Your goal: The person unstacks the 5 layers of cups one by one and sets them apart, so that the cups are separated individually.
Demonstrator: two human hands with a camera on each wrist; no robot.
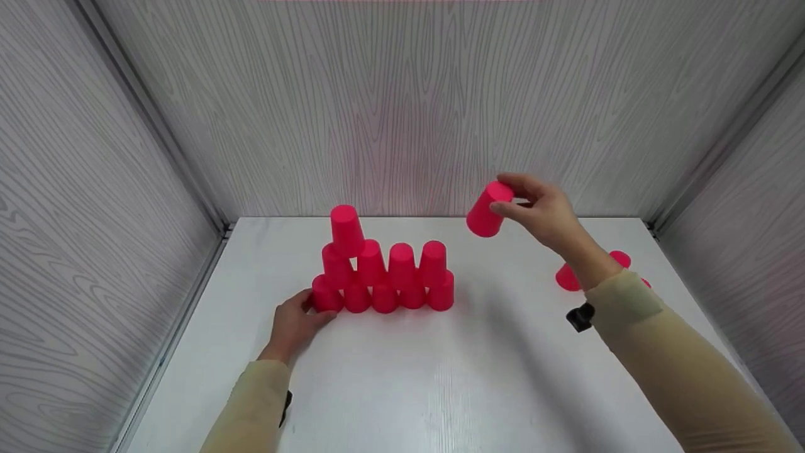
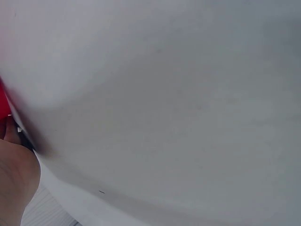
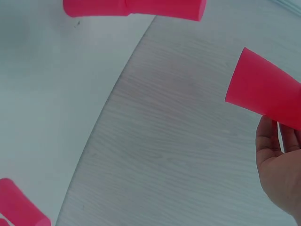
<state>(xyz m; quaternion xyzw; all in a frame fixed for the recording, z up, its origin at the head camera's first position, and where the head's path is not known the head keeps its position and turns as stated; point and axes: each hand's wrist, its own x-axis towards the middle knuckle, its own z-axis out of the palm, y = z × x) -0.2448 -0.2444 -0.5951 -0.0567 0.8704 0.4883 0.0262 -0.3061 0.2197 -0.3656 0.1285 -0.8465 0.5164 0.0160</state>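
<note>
Upside-down pink cups stand as a stepped wall: several in the bottom row (image 1: 385,299), several in the second row (image 1: 401,264), and a single top cup (image 1: 347,231) at the left. My left hand (image 1: 295,324) rests on the table and holds the leftmost bottom cup (image 1: 327,296), thumb in front and fingers at its outer side. In the left wrist view only part of that hand (image 2: 16,174) shows. Raised right of the wall, my right hand (image 1: 544,207) grips a tilted pink cup (image 1: 484,215) near its closed end; its open end points down and left.
More pink cups (image 1: 568,277) lie at the right of the white table (image 1: 402,377), partly hidden by my right forearm. Grey wood-grain panels (image 1: 402,107) enclose the table at the back and both sides.
</note>
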